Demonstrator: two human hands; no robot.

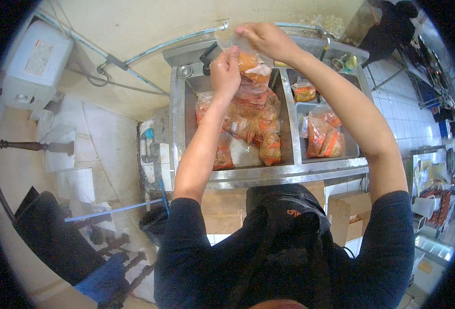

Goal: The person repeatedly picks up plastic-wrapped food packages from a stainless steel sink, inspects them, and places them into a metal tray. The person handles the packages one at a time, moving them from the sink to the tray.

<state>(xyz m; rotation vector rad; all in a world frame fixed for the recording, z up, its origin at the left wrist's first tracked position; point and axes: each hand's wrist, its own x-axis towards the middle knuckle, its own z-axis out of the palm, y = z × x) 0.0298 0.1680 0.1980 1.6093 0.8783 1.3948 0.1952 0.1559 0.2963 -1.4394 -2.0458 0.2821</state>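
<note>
Both my hands grip the upper part of a clear plastic bag that hangs over the left basin of a steel sink. My left hand pinches the bag at its neck, beside the orange contents. Higher up and to the right, my right hand holds the loose plastic top. The bag's contents are orange and whitish; what they are I cannot tell. Beneath it, several plastic bags of orange-brown food fill much of the left basin. More filled bags lie in a grey tub in the right basin.
A pale plastic jerrycan stands at the upper left, near blue pipes along the wall. Another person in dark clothes is at the upper right. An open cardboard box sits below the sink. Stairs lie to the left.
</note>
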